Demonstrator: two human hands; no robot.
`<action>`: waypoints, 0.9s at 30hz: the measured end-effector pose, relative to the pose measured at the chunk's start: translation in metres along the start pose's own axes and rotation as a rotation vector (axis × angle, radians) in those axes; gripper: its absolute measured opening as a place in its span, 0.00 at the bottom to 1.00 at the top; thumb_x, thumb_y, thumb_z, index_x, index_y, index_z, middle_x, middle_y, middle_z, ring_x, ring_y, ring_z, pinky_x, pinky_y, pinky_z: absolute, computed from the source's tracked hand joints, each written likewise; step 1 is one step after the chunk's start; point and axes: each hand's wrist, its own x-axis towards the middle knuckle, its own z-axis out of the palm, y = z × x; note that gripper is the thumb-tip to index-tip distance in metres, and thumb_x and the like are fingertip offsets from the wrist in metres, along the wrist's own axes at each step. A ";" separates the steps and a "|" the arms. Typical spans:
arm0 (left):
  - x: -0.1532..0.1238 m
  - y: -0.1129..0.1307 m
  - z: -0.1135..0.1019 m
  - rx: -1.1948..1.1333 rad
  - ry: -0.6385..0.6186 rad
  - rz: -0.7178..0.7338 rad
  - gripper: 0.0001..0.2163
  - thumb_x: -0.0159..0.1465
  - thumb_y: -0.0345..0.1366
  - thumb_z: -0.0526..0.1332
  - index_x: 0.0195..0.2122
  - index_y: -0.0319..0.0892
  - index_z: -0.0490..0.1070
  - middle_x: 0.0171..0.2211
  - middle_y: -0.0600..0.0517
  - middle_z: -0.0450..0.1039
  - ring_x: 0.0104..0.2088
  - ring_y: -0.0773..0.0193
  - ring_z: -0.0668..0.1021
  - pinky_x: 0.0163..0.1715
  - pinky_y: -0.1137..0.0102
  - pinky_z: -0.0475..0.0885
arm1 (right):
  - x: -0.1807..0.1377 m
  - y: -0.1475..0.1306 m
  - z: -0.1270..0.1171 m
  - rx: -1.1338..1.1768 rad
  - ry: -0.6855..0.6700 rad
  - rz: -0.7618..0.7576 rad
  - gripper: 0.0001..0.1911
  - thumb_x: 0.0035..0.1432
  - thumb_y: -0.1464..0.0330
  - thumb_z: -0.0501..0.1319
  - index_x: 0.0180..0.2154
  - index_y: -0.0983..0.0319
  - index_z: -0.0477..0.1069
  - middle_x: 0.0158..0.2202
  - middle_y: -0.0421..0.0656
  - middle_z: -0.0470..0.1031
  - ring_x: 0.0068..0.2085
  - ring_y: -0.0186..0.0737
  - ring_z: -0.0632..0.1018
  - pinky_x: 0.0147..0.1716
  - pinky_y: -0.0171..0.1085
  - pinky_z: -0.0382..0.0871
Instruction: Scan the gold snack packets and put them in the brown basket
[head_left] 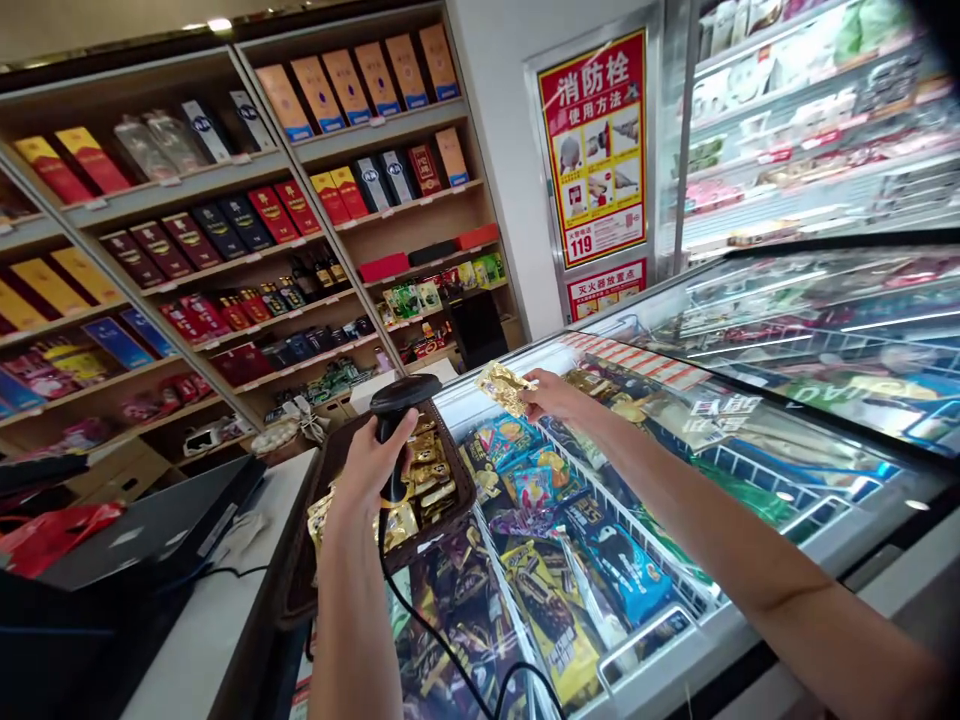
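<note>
My left hand point(373, 460) is wrapped round the handle of a black barcode scanner point(405, 393), whose cable hangs down past my forearm. Beneath it lies a dark brown tray point(457, 455) with many gold-foil packets point(431, 465) in it. My right hand point(546, 394) reaches out over the freezer and pinches a shiny gold packet point(504, 387) by its right end. That packet is in the air, to the right of the scanner head and apart from it. Below my right arm are colourful ice cream wrappers point(536, 485) in white wire baskets.
A chest freezer point(645, 660) with a sliding glass lid point(750, 370) fills the right. To the left is a white counter point(195, 640) with a black monitor-like device point(161, 520) and a red bag point(60, 535). Shelves of boxed goods point(214, 240) and a red fire-hydrant sign point(596, 150) stand behind.
</note>
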 end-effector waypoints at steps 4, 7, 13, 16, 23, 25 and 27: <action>-0.001 0.001 0.009 0.031 -0.056 -0.005 0.25 0.52 0.59 0.71 0.32 0.43 0.65 0.17 0.58 0.67 0.16 0.70 0.67 0.17 0.75 0.61 | -0.004 -0.003 0.000 -0.018 -0.007 -0.016 0.08 0.66 0.79 0.59 0.43 0.62 0.64 0.16 0.34 0.69 0.19 0.35 0.74 0.22 0.32 0.73; 0.000 -0.001 0.010 0.070 -0.066 0.016 0.25 0.53 0.59 0.70 0.31 0.43 0.64 0.16 0.58 0.67 0.17 0.70 0.68 0.18 0.75 0.60 | -0.005 -0.003 0.001 -0.030 -0.011 -0.020 0.08 0.66 0.79 0.59 0.43 0.62 0.64 0.17 0.34 0.69 0.19 0.34 0.74 0.22 0.32 0.73; 0.004 -0.005 0.009 0.115 -0.087 0.021 0.25 0.55 0.60 0.68 0.30 0.43 0.63 0.17 0.57 0.68 0.18 0.69 0.68 0.19 0.75 0.62 | -0.006 -0.005 0.000 -0.031 -0.012 -0.026 0.08 0.67 0.78 0.58 0.44 0.62 0.63 0.18 0.34 0.69 0.19 0.34 0.73 0.22 0.31 0.71; 0.004 -0.006 0.010 0.107 -0.104 0.022 0.25 0.54 0.60 0.68 0.31 0.44 0.63 0.17 0.57 0.67 0.18 0.69 0.68 0.19 0.74 0.62 | -0.008 -0.007 0.000 -0.030 -0.011 -0.027 0.07 0.67 0.78 0.58 0.43 0.62 0.63 0.17 0.34 0.69 0.19 0.34 0.73 0.21 0.30 0.71; 0.000 -0.002 0.013 0.096 -0.150 -0.028 0.26 0.51 0.60 0.70 0.33 0.44 0.65 0.17 0.59 0.66 0.18 0.69 0.66 0.19 0.74 0.61 | -0.007 -0.006 -0.001 -0.043 -0.026 -0.026 0.07 0.67 0.77 0.58 0.41 0.61 0.63 0.17 0.34 0.68 0.21 0.34 0.73 0.22 0.31 0.73; 0.000 0.000 0.014 0.101 -0.145 -0.031 0.27 0.49 0.60 0.71 0.33 0.44 0.66 0.17 0.59 0.65 0.17 0.70 0.66 0.19 0.73 0.60 | -0.006 -0.006 -0.002 -0.038 -0.025 -0.025 0.07 0.66 0.77 0.58 0.41 0.60 0.63 0.18 0.33 0.68 0.21 0.34 0.73 0.22 0.31 0.73; 0.000 0.001 0.015 0.101 -0.148 -0.040 0.27 0.48 0.60 0.72 0.34 0.44 0.66 0.17 0.60 0.65 0.18 0.70 0.66 0.19 0.73 0.60 | -0.007 -0.006 -0.002 -0.043 -0.020 -0.027 0.07 0.66 0.77 0.58 0.41 0.60 0.63 0.19 0.33 0.68 0.22 0.34 0.73 0.22 0.31 0.73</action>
